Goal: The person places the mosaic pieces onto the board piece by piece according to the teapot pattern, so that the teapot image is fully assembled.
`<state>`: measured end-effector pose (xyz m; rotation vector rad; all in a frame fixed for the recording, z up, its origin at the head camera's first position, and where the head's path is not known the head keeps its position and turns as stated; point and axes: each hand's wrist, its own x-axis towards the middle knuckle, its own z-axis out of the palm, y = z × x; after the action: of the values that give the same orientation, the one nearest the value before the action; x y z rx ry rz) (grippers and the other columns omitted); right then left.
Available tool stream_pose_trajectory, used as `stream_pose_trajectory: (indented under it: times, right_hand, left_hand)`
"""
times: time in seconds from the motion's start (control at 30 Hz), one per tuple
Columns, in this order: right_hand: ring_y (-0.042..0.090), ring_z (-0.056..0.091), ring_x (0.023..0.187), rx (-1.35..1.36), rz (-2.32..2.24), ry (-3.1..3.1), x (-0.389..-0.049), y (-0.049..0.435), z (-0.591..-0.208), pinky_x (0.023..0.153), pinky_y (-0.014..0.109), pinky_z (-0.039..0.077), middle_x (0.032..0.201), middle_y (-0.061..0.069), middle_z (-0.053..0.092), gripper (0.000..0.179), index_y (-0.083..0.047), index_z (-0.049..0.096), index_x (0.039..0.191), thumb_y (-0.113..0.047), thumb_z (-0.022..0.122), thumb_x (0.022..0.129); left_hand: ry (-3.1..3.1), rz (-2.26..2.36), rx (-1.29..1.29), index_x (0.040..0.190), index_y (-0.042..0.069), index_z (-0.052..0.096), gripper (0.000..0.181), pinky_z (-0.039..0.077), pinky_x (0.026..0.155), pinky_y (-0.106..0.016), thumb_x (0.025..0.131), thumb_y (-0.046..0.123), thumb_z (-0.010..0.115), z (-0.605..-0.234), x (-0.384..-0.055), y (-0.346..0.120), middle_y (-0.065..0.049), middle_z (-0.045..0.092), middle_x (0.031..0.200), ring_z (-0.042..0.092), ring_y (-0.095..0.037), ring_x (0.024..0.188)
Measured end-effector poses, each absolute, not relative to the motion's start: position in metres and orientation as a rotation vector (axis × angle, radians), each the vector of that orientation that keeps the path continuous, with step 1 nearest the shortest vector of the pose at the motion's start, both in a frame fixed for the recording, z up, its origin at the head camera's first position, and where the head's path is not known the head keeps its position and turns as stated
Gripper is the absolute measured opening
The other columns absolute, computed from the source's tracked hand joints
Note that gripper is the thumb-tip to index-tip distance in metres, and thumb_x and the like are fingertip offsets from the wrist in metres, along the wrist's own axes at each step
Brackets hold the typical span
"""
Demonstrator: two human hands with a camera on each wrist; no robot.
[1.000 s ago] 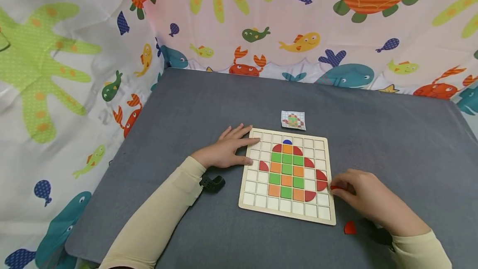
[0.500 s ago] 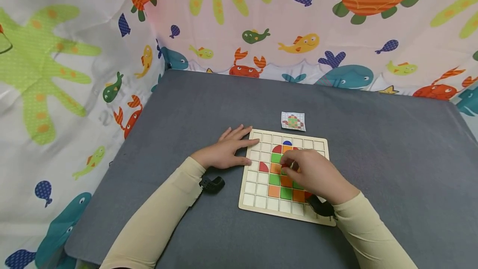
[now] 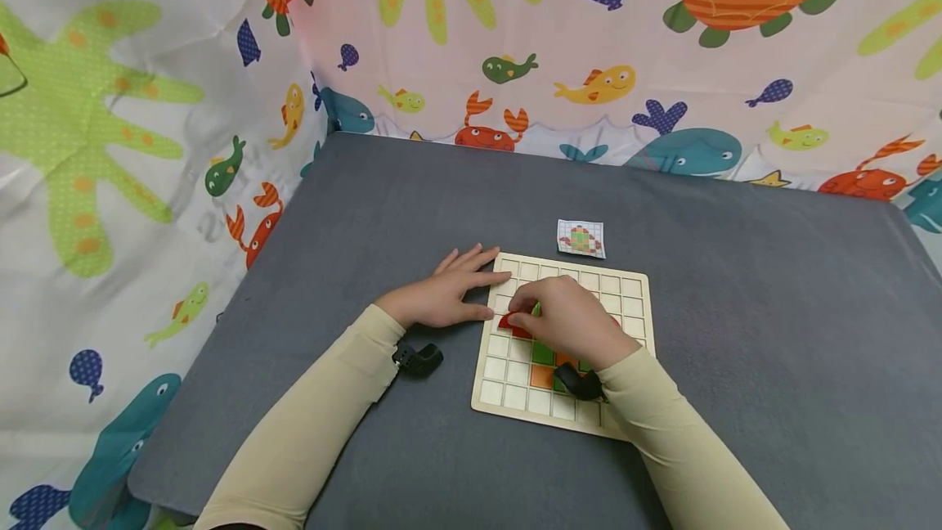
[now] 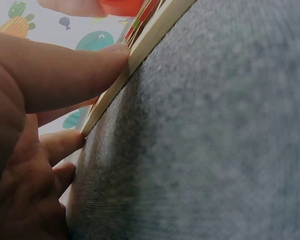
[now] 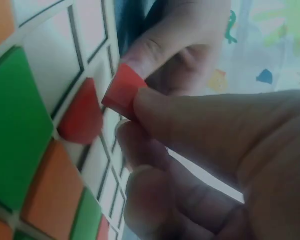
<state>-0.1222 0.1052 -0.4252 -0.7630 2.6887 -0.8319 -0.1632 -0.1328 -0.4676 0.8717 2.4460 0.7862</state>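
Note:
My left hand (image 3: 445,294) lies at the left edge of the wooden grid board (image 3: 482,395), fingers spread and straight, thumb and index touching its rim. In the left wrist view, the thumb (image 4: 79,75) presses against the board's side. My right hand (image 3: 565,319) reaches over the board and pinches a red quarter-round tile (image 5: 123,91) between thumb and fingers, close above the grid's left columns. Beside it a red tile (image 5: 84,116) sits in a cell. Green (image 5: 19,125) and orange (image 5: 54,190) square tiles fill neighbouring cells; my right hand hides several others.
A small printed card (image 3: 581,239) with a coloured pattern lies just behind the board. The grey table (image 3: 412,203) meets a curtain (image 3: 441,64) printed with sea animals at the back and left.
My right hand has moved left from the board's right side to its left columns, carrying the red tile. My left hand has stayed in place.

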Motion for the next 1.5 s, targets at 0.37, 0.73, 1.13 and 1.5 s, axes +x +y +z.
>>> stream_pose_trajectory:
  times: [0.37,0.73,1.13,1.5]
  right_hand:
    - [0.008,0.063,0.079,-0.826,-0.839,2.621,-0.131,0.097,-0.435,0.071,0.030,0.054,0.088,-0.009,0.075,0.008,-0.016,0.085,0.096,-0.013,0.077,0.096]
    - [0.009,0.064,0.082,-0.937,-0.770,2.678,-0.123,0.098,-0.436,0.074,0.029,0.054,0.093,-0.007,0.074,0.009,-0.015,0.085,0.097,-0.010,0.079,0.095]
    - [0.006,0.058,0.075,-0.776,-0.713,2.741,-0.079,0.166,-0.424,0.068,0.030,0.053,0.086,-0.013,0.070,0.004,-0.018,0.083,0.097,-0.017,0.080,0.095]
    - [0.002,0.045,0.063,-0.466,-0.678,2.798,-0.038,0.251,-0.429,0.055,0.024,0.042,0.085,-0.010,0.063,0.013,-0.019,0.079,0.103,-0.025,0.084,0.092]
  left_hand:
    - [2.430,0.810,0.893,0.163,0.019,0.044,0.065,-0.007,0.130,-0.053,0.104,0.035,0.069,-0.465,-0.166,-0.136,-0.007,0.013,0.177,-0.002,-0.029,0.164]
    - [2.433,0.814,0.864,0.162,0.020,0.045,0.066,-0.007,0.130,-0.052,0.104,0.035,0.069,-0.467,-0.163,-0.137,-0.005,0.013,0.177,-0.002,-0.028,0.164]
    - [2.430,0.820,0.807,0.162,0.021,0.045,0.068,-0.008,0.130,-0.049,0.101,0.034,0.072,-0.471,-0.158,-0.136,-0.004,0.015,0.177,-0.002,-0.025,0.164]
    - [2.432,0.850,0.809,0.161,0.021,0.047,0.069,-0.009,0.130,-0.047,0.099,0.034,0.076,-0.470,-0.166,-0.131,0.000,0.012,0.178,-0.002,-0.023,0.164]
